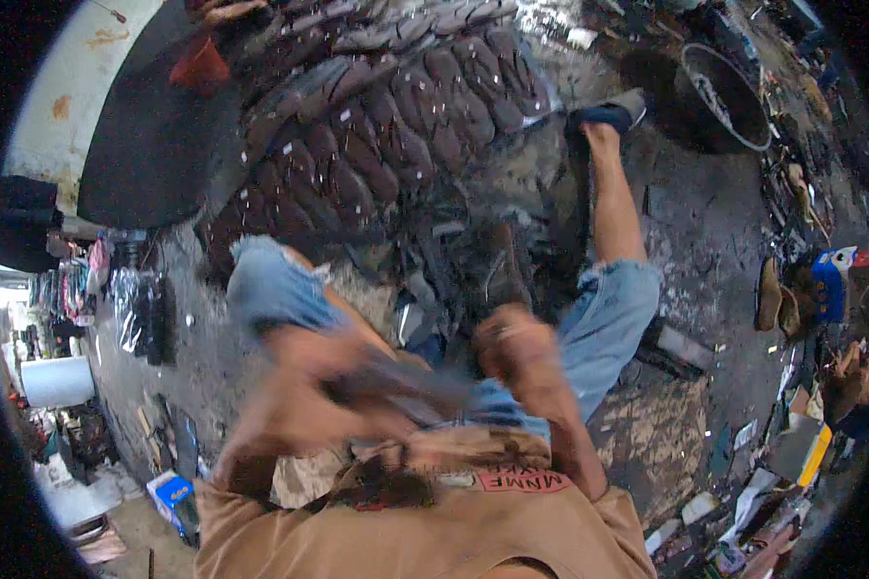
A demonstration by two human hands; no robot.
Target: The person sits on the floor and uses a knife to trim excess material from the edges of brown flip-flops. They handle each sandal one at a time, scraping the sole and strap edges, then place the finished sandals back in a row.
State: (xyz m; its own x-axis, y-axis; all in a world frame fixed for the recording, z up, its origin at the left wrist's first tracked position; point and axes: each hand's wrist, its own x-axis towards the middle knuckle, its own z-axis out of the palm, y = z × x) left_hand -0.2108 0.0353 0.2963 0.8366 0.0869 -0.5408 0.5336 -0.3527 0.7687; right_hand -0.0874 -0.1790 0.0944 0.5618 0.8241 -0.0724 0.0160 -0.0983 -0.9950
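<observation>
**Dark flat piece blurring over the lap**

The piece is sitting between the hands, above the denim shorts. The left hand is gripping its left end, fingers closing around it. The right hand is hovering near the right thigh, too blurred to tell whether its fingers are holding anything. Beyond the knees, rows of dark brown sandals are covering the floor; a round tub is standing farther right.
</observation>
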